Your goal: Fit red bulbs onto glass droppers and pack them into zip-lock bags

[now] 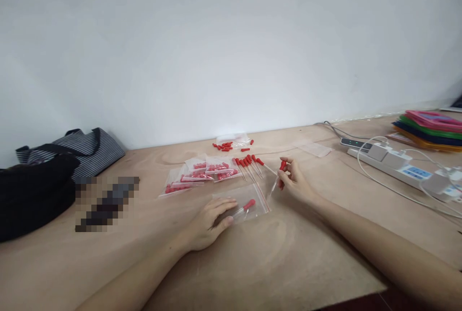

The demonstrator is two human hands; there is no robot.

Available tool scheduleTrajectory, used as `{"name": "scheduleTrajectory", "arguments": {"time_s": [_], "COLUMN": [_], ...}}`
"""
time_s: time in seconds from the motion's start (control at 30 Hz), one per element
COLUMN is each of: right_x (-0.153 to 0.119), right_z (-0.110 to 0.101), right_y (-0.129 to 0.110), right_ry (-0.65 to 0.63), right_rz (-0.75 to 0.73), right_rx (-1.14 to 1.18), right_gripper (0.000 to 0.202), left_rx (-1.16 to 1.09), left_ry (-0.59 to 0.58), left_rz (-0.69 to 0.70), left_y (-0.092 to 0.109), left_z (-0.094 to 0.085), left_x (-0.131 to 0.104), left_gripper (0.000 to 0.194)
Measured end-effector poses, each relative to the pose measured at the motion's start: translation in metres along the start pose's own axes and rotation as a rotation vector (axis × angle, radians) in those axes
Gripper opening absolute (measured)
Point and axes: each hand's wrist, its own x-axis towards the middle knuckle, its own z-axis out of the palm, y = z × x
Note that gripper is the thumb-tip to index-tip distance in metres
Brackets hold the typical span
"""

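Observation:
My right hand [294, 181] pinches a glass dropper [283, 165] by its red bulb, its clear tube slanting down to the left toward a zip bag [258, 203]. Inside that bag lies another red-bulbed dropper [249, 204]. My left hand [214, 222] rests on the bag's left part, with thumb and fingers apart. Several loose droppers [247, 161] lie fanned out behind the bag, bulbs pointing away from me. To their left are several overlapping bags of red bulbs [198, 174].
Loose red bulbs [226, 146] lie near the wall beside a clear bag. At the right are a power strip [404, 169] with chargers and cables, and stacked coloured folders [429, 130]. A striped bag [104, 154] and black cloth item [36, 195] sit left.

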Motion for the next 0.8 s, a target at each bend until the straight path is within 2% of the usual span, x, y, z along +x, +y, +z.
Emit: {"name": "scheduleTrajectory", "arguments": {"time_s": [0.17, 0.37, 0.5, 0.67, 0.8], "right_x": [-0.006, -0.012, -0.015, -0.014, -0.015], "right_z": [0.011, 0.018, 0.016, 0.010, 0.008], "right_y": [0.002, 0.001, 0.005, 0.003, 0.001], "right_ry": [0.025, 0.032, -0.142, -0.292, -0.467], "right_rz": [-0.013, 0.043, 0.125, 0.089, 0.106], "right_rx": [0.115, 0.242, 0.255, 0.091, 0.078], "right_gripper": [0.042, 0.047, 0.042, 0.033, 0.032], "left_rx": [0.017, 0.043, 0.060, 0.053, 0.047], "left_ry": [-0.013, -0.008, -0.006, 0.003, 0.008], "left_rz": [-0.006, -0.005, -0.009, 0.005, 0.008], "left_y": [-0.002, -0.001, 0.000, 0.000, 0.000], "left_z": [0.002, 0.002, 0.001, 0.001, 0.002], "left_x": [-0.002, -0.002, -0.002, -0.003, -0.002], "left_gripper": [0.040, 0.041, 0.043, 0.044, 0.044]}}
